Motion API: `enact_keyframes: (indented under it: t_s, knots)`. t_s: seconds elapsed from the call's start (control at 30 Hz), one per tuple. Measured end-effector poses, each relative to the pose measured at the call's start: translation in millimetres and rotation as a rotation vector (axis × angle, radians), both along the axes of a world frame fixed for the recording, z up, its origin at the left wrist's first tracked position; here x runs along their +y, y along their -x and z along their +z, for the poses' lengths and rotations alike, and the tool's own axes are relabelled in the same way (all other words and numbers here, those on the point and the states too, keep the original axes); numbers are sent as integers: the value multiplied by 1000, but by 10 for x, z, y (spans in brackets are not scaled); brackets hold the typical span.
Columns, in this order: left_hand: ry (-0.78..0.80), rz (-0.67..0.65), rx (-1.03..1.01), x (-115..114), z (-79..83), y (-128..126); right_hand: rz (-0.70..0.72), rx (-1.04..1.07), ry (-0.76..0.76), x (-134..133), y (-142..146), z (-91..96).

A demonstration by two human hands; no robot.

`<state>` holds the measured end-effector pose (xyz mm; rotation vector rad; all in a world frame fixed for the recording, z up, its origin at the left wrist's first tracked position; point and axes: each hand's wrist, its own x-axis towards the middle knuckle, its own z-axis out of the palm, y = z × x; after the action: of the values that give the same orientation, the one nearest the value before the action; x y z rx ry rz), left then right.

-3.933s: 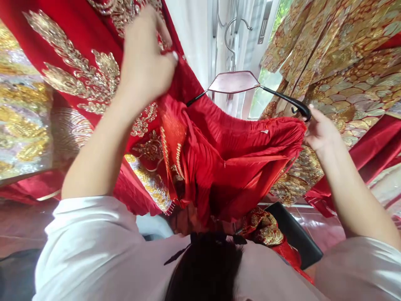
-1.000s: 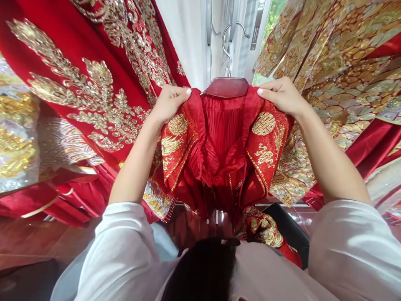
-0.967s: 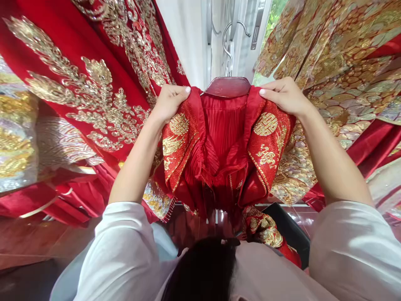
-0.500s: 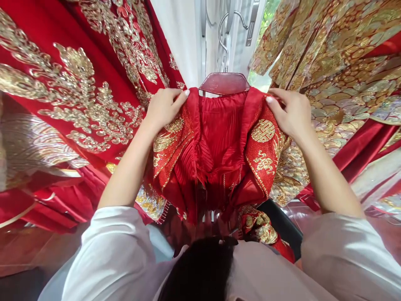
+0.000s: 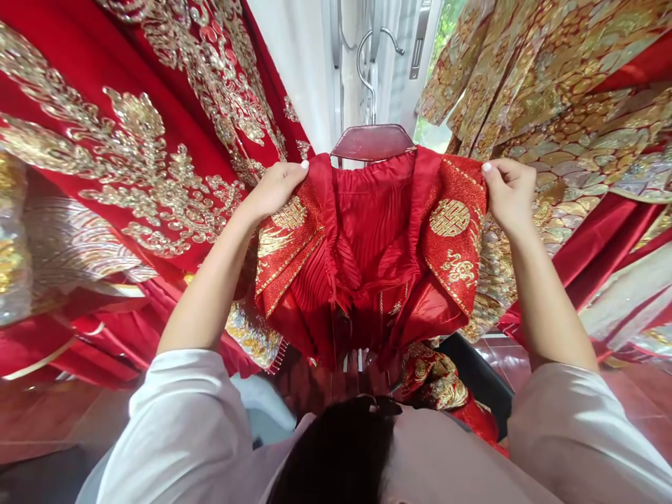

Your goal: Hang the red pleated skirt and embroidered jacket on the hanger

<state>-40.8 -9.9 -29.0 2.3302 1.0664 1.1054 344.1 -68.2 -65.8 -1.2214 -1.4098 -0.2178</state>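
A red pleated skirt (image 5: 372, 203) with gold-embroidered red panels hangs in front of me from a dark red hanger (image 5: 374, 143). Its gathered waistband runs just below the hanger's bar. My left hand (image 5: 278, 187) pinches the upper edge of the left panel, thumb on top. On the other side my right hand (image 5: 510, 187) grips the outer top corner of the right panel between thumb and fingers, pulling it out flat. A round gold emblem (image 5: 450, 218) shows on that panel. The fingertips of both hands are partly hidden behind the cloth.
A red gown with gold beading (image 5: 152, 133) hangs close on the left, and a gold sequined garment (image 5: 567, 119) on the right. The metal hook (image 5: 367, 77) rises above the hanger. Red and gold cloth (image 5: 441, 381) lies over a black object (image 5: 480, 378) below.
My right hand has moved outward to the right, from near the hanger's end to the panel's outer corner, spreading that panel wider. My left hand keeps its hold, slightly lower and further left.
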Motion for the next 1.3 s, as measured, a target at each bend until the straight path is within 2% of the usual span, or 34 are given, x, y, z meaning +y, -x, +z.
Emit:
enact_keyframes:
  t_s: [0.1, 0.13, 0.2, 0.27, 0.33, 0.4, 0.47, 0.53, 0.67, 0.7, 0.77, 0.83, 0.87, 0.93, 1.0, 1.1, 1.2, 1.3]
  knots:
    - [-24, 20, 49, -90, -4, -21, -164, 123, -145, -131, 32, -131]
    - [-46, 42, 62, -116, -4, -27, -216, 109, -153, -185, 47, -190]
    - [-79, 72, 86, -153, -4, -39, -264, 5, -68, -284, 89, -310]
    - [-98, 91, 103, -171, -3, -48, -261, -97, 45, -358, 144, -411]
    - [-114, 110, 117, -179, 1, -53, -221, -110, 108, -412, 198, -472]
    - [-130, 126, 139, -183, 15, -50, -84, -14, 177, -461, 223, -479]
    - [-155, 154, 177, -181, 40, -37, 93, 114, 255, -498, 197, -417]
    - [-192, 198, 220, -167, 70, -11, 164, 194, 264, -489, 117, -290]
    - [-243, 219, 246, -108, 95, 51, -31, 177, 45, -228, -117, 11]
    - [-238, 204, 239, -95, 92, 63, -50, 154, 48, -132, -171, 68]
    - [-218, 164, 233, -83, 89, 84, -16, 7, 219, 32, -253, 164]
    - [-201, 137, 241, -86, 104, 103, 1, -241, 414, 113, -276, 267]
    - [-198, 127, 250, -91, 121, 112, -6, -346, 453, 116, -257, 329]
    - [-191, 96, 265, -94, 170, 125, 18, -449, 403, 70, -152, 464]
    - [-168, 37, 265, -82, 217, 128, 151, -446, 338, 10, 29, 575]
    - [-121, -17, 230, -36, 239, 110, 327, -458, 354, 14, 328, 599]
    - [-144, -3, 147, 12, 203, 69, 333, -384, 337, 118, 493, 484]
    - [-156, 4, 26, 46, 171, 7, 301, -229, 263, 185, 493, 400]
